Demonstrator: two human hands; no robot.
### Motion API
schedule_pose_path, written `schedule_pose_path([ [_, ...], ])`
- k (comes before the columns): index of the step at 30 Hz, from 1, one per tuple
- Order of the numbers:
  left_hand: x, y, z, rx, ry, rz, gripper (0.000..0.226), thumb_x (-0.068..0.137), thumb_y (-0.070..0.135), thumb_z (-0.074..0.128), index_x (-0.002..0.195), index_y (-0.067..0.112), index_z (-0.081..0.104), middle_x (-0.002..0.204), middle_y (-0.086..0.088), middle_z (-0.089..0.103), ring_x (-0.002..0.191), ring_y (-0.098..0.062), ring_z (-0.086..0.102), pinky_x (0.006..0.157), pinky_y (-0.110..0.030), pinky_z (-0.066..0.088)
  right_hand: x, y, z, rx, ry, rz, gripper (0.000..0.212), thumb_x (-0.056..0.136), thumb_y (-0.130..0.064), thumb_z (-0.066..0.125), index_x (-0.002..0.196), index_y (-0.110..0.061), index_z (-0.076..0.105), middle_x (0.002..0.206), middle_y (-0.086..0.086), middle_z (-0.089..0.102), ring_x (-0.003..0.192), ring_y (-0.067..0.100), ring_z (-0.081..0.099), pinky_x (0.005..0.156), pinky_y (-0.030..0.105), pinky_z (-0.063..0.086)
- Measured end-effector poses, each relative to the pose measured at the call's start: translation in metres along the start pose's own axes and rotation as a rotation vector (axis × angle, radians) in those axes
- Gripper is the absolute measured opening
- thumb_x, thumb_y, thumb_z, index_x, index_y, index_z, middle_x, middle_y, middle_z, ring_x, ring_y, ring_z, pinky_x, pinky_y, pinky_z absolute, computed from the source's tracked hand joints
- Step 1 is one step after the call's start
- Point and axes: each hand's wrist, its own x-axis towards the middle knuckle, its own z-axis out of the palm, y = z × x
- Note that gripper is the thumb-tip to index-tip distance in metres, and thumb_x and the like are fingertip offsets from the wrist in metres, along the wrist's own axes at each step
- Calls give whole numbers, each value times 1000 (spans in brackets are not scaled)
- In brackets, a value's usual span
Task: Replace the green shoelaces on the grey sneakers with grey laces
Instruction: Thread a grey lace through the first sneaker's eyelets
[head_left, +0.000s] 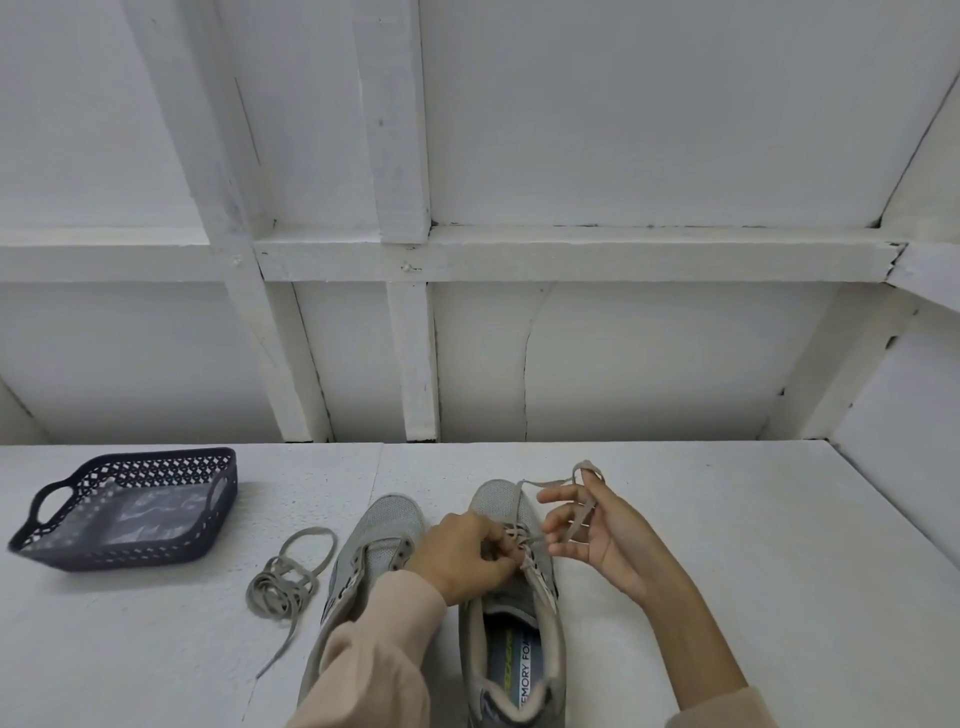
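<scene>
— On the white table (675, 545), where are the grey sneakers?

— Side by side, toes pointing away from the person. The left sneaker (384, 525) lies partly under a beige sleeve (384, 649); the right sneaker (496, 501) is being laced.

— What are the hands doing?

— The left hand (462, 556) is curled over the right sneaker's eyelets, fingertips pinching the crossed grey lace (581, 515). The right hand (597, 530) is half open just beside the toe, palm turned inward, with that lace looped over its spread fingers.

— Anything else?

— A loose grey lace (280, 587) lies coiled just left of the left sneaker, and a dark perforated basket (130, 558) sits at the far left.
</scene>
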Motion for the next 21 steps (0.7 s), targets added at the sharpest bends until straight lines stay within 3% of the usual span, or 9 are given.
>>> schedule_pose_path([
  [2, 0, 1, 2, -10, 8, -18, 20, 85, 42, 62, 85, 26, 74, 79, 4, 67, 72, -9, 55, 66, -20, 39, 0, 3, -3, 35, 18, -41, 54, 103, -40, 35, 104, 5, 66, 71, 19, 63, 60, 24, 61, 54, 33, 55],
  [6, -1, 3, 6, -96, -30, -53, 31, 78, 63, 63, 62, 35, 65, 58, 12, 55, 56, 0, 49, 57, -20, 36, 0, 7, -4, 34, 38, -74, 52, 103, -38, 36, 105, 5, 66, 72, 19, 63, 61, 24, 61, 55, 32, 54],
  [9, 2, -3, 10, -123, -9, -62, 30, 75, 61, 67, 57, 37, 63, 57, 12, 56, 56, 0, 48, 57, -18, 35, 2, 12, -5, 24, 57, -59, 47, 103, -33, 40, 105, 6, 66, 76, 20, 65, 66, 26, 64, 59, 33, 57],
  [12, 6, -6, 13, -123, 6, -85, 32, 80, 51, 67, 59, 28, 61, 61, 9, 55, 60, -5, 49, 57, -17, 34, 4, 14, -14, -44, 93, -37, 34, 99, -19, 50, 106, 10, 66, 86, 23, 66, 78, 30, 66, 65, 36, 59],
  [17, 7, -9, 17, -188, 10, -119, 38, 80, 43, 70, 54, 22, 53, 54, 9, 45, 55, -6, 41, 55, -19, 33, 1, 5, -37, -490, 151, 35, 12, 89, -1, 61, 92, 5, 71, 85, 18, 67, 77, 30, 71, 74, 39, 60],
  [19, 8, -9, 17, -196, 16, -132, 38, 79, 42, 70, 51, 23, 53, 52, 10, 44, 54, -6, 41, 55, -20, 33, -1, -2, -39, -527, 125, 58, 14, 91, -5, 62, 91, 5, 70, 84, 18, 67, 74, 29, 69, 75, 38, 60],
  [21, 8, -8, 17, -192, 28, -142, 35, 79, 43, 69, 50, 26, 56, 50, 12, 47, 54, -4, 43, 55, -19, 34, -3, -7, -36, -402, 77, 47, 26, 95, -18, 59, 89, 5, 68, 81, 20, 65, 70, 28, 66, 69, 37, 58],
])
